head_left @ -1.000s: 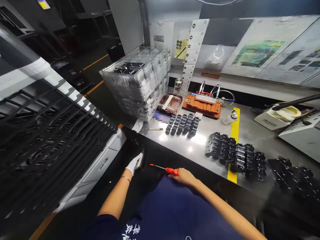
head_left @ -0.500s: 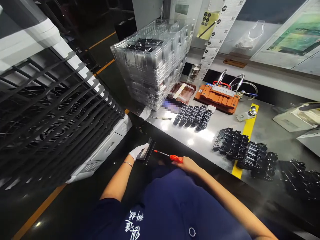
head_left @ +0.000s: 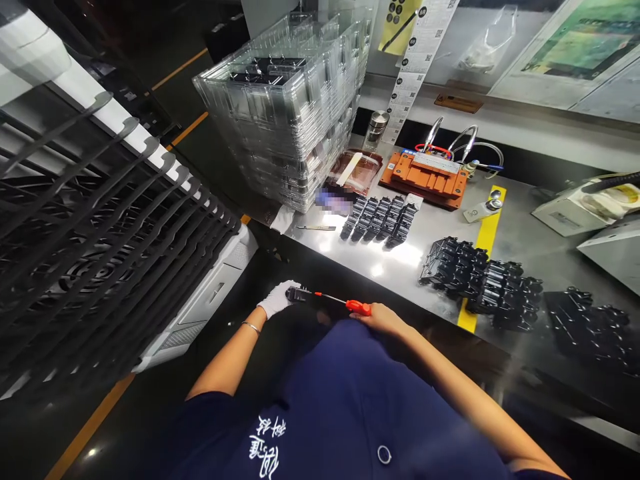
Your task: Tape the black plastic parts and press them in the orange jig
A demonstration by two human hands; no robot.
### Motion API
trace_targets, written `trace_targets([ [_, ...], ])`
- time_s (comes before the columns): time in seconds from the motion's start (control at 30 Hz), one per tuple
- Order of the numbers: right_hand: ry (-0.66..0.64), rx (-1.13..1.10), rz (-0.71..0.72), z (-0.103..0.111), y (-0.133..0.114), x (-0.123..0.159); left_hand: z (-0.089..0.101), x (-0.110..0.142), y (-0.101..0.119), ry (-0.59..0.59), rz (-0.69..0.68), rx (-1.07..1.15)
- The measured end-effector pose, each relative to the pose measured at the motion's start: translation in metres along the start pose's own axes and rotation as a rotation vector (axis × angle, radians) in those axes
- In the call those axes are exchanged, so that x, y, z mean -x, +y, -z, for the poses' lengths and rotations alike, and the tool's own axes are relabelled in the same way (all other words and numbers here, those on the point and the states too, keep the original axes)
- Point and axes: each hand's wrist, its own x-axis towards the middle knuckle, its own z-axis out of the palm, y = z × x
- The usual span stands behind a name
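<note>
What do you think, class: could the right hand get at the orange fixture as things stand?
Probably not: the right hand holds a red-handled screwdriver, and the orange fixture sits near the back of the bench, beyond black parts.

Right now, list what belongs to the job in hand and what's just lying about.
Belongs:
- Black part, in gloved left hand
- Red-handled tool, in right hand
- Bench's black pieces, possibly

Probably just lying about:
- Lidded jar
- Orange fixture
- Small bottle

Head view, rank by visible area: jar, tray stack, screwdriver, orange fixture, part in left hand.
1. Tray stack
2. Orange fixture
3. Jar

Unranked, both smaller than the jar: screwdriver and black part in left hand; areas look too close.
</note>
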Motion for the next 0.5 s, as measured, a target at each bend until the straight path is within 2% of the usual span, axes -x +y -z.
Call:
trace_targets([
  [0.1,-0.034,-0.001,0.037,-0.002,-0.003,0.004,0.005,-0.009,0.001,0.044,0.037,0.103],
  [0.2,-0.058,0.033,0.079,-0.006,-0.013,0.01,0.005,-0.017,0.01,0.155,0.176,0.231],
  [0.3,-0.046,0.116,0.095,-0.012,-0.024,0.015,-0.005,-0.023,0.025,0.206,0.289,0.14],
  [0.5,-0.04,0.155,0.1,-0.013,-0.026,0.017,-0.027,-0.03,0.049,0.212,0.294,0.069],
])
